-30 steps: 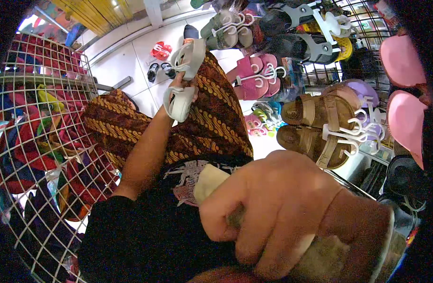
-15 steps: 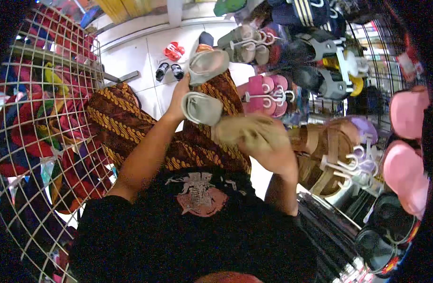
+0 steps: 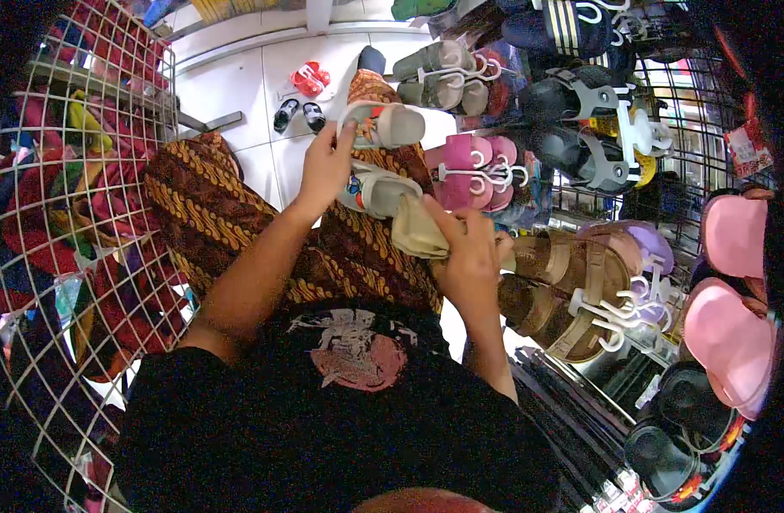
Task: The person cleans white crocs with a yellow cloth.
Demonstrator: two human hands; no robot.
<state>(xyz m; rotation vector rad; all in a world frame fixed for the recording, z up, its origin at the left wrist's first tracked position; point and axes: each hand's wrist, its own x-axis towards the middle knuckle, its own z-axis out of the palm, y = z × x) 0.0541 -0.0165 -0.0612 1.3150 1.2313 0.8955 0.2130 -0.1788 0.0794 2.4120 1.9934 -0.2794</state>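
A pair of pale grey sandals (image 3: 400,126) with small coloured designs on the straps is in front of me, above my patterned trousers. My left hand (image 3: 330,158) grips the upper sandal at its strap end. The lower sandal (image 3: 382,191) lies just below it, its heel towards the right. In my right hand (image 3: 471,248) is a bunched beige cloth (image 3: 419,229), which touches or nearly touches the lower sandal's heel.
Brown sandals (image 3: 571,291), pink sandals (image 3: 482,171) and black-grey sandals (image 3: 580,128) hang on the right. A wire grid (image 3: 84,214) with colourful goods stands left. Small red shoes (image 3: 310,79) and black shoes (image 3: 300,116) are on the floor (image 3: 247,94).
The sandals have turned so their decorated straps show. My right hand, blurred before, has moved left and down, and the cloth is now bunched smaller.
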